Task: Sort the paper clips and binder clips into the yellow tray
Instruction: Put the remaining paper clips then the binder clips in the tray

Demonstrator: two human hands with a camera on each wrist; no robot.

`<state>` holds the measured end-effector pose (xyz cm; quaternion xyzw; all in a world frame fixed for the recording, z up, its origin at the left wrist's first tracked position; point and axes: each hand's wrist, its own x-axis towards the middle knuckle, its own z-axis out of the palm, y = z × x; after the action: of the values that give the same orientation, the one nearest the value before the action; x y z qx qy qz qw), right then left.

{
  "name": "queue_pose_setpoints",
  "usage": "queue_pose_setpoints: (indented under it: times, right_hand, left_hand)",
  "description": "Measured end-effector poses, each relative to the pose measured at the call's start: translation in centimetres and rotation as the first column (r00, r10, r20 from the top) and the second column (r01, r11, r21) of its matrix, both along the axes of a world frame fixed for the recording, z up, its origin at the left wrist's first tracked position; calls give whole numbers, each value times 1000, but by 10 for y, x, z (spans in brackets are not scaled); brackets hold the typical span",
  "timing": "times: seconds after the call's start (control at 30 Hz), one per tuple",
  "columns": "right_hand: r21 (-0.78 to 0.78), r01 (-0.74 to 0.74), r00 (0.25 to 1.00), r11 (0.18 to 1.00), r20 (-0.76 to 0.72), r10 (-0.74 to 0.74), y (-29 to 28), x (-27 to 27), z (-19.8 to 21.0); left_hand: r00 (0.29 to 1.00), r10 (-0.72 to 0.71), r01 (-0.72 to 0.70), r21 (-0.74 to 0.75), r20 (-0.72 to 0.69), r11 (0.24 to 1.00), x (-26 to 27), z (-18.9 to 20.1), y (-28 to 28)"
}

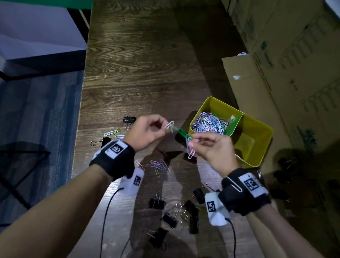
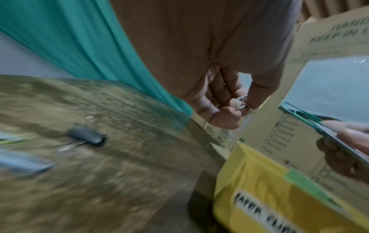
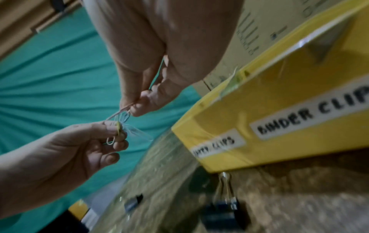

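Note:
Both hands are raised over the wooden table, left of the yellow tray (image 1: 257, 158). Between them stretches a chain of linked paper clips (image 1: 182, 133). My left hand (image 1: 165, 125) pinches the white clip at its upper end. My right hand (image 1: 194, 142) pinches the blue and pink clips at the lower end; a green clip joins them. The left wrist view shows my left hand (image 2: 241, 107) pinching the white clip (image 2: 240, 102). The tray's left compartment holds a heap of paper clips (image 1: 209, 123). Black binder clips (image 1: 169, 219) and loose paper clips (image 1: 158, 166) lie scattered on the table.
Cardboard boxes (image 1: 293, 78) stand close along the tray's right side. The table's left edge (image 1: 80, 136) drops to a blue floor. The tray front (image 3: 279, 110) carries "PAPER CLIPS" and "BINDER CLIPS" labels. A paper clip (image 1: 233, 185) hangs on my right wrist strap. Cables trail from both wrists.

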<state>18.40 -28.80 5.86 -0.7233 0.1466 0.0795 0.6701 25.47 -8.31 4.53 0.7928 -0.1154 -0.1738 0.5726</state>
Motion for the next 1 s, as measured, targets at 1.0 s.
queue_pose_setpoints:
  times: [1.0]
  right_hand:
    - [-708,-215,887,672,148,438,21,56,9]
  left_hand:
    - [927,306,-373,603,216,705,14,-28,113]
